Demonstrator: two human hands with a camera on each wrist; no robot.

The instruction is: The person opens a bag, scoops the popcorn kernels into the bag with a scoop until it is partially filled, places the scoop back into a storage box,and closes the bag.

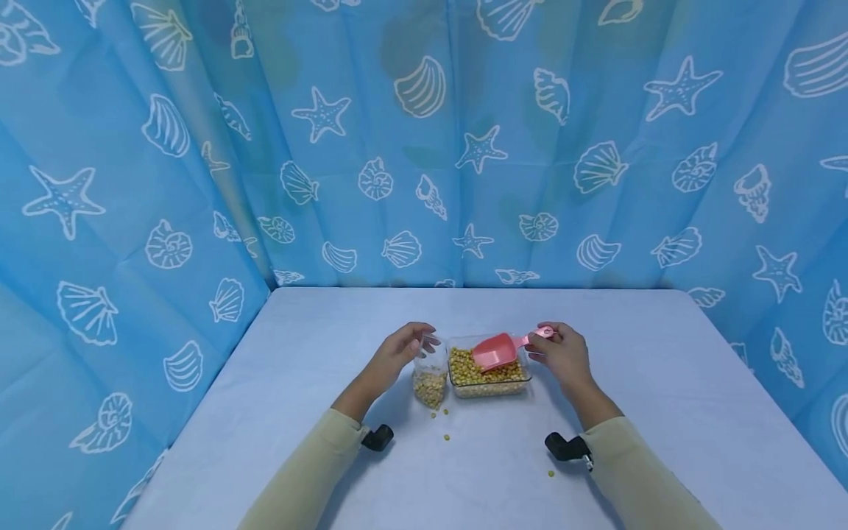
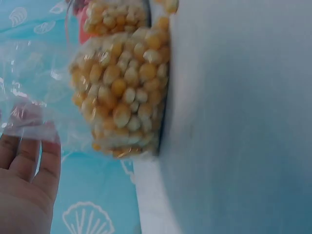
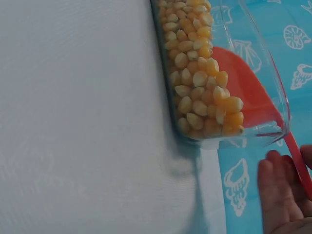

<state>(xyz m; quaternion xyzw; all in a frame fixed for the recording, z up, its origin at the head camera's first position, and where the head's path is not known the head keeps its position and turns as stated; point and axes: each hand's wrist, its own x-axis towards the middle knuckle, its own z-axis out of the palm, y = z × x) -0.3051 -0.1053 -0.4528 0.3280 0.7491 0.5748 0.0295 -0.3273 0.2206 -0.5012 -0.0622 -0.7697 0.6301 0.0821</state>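
Observation:
My left hand [image 1: 400, 347] holds the upper edge of a clear plastic bag [image 2: 36, 63], its fingertips showing through the film in the left wrist view. Corn kernels [image 2: 119, 87] fill the bag's lower part, which rests on the table. To its right stands a clear rectangular container [image 1: 486, 391] of yellow corn kernels [image 3: 192, 78]. A pink scoop [image 1: 495, 352] lies tilted over the kernels, its bowl inside the container and its handle across the right end. With thumb and fingers, my right hand [image 1: 563, 355] pinches the end of that handle.
Several loose kernels [image 1: 447, 437] lie on the white table [image 1: 477, 478] in front of the bag and container, one further right near the right wrist. Behind the table hangs a blue curtain [image 1: 424, 147] with white shells and starfish; it also covers the left side.

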